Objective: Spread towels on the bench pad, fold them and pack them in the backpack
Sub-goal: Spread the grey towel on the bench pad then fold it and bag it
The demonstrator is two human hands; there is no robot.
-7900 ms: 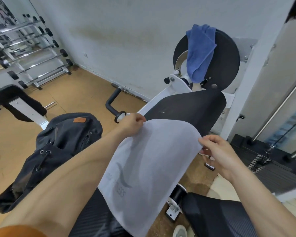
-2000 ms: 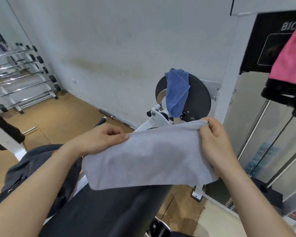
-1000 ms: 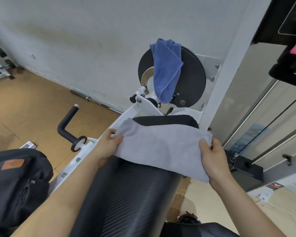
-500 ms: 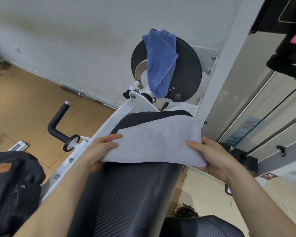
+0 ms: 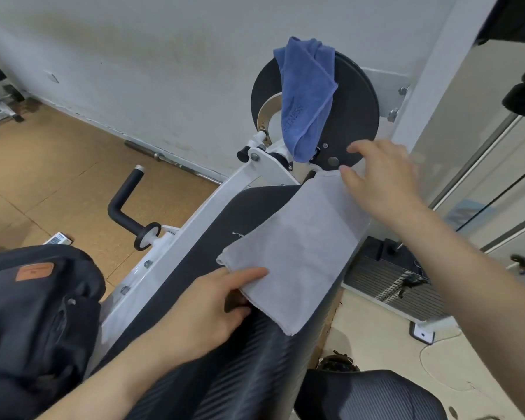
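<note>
Grey towel lies folded on the black counter's far end; left hand pinches its near edge; right hand, fingers spread, is at its far corner; blue towel hangs over a disc by the wall; backpack sits left of the counter; tan floor.

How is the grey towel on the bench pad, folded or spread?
Folded. The grey towel lies flat on the bench pad, with doubled layers visible at its near-left corner.

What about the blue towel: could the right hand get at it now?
Probably yes. The right hand is open at the far corner of the grey towel, just below the blue towel draped on the disc, with nothing between them.
</note>
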